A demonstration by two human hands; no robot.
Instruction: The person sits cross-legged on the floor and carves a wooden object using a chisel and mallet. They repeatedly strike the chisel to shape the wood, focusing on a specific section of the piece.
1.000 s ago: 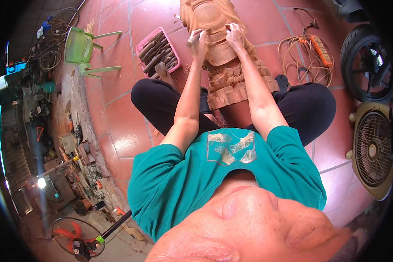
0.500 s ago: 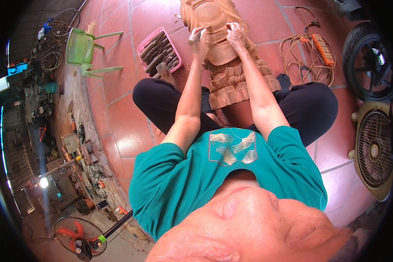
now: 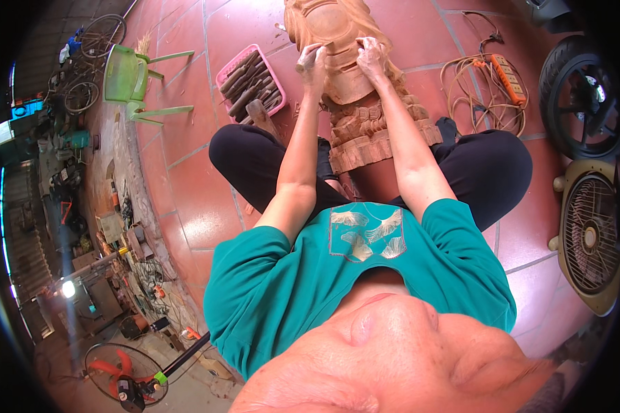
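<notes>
A reddish-brown carved wooden statue (image 3: 344,86) lies lengthwise on the floor between my crossed legs. Smooth, rounded shapes cover its far part, and a ridged, rough-cut base sits nearest me. My left hand (image 3: 313,62) rests at the statue's left side with its fingers curled together. On the other side, my right hand (image 3: 370,56) is bent down onto the carved surface, its fingers pinched. Whatever lies between the fingertips of either hand is too small to make out. Both forearms reach straight ahead over the base.
Left of the statue stands a pink basket (image 3: 283,102) of wooden-handled tools, with a wooden mallet (image 3: 260,113) beside it. A green plastic chair (image 3: 126,76) is farther left. To the right are an orange power strip (image 3: 508,79) with looped cable, a black wheel (image 3: 579,96) and a box fan (image 3: 589,237).
Almost nothing differs. Both hands keep their places on the statue, with at most a slight shift of the fingers.
</notes>
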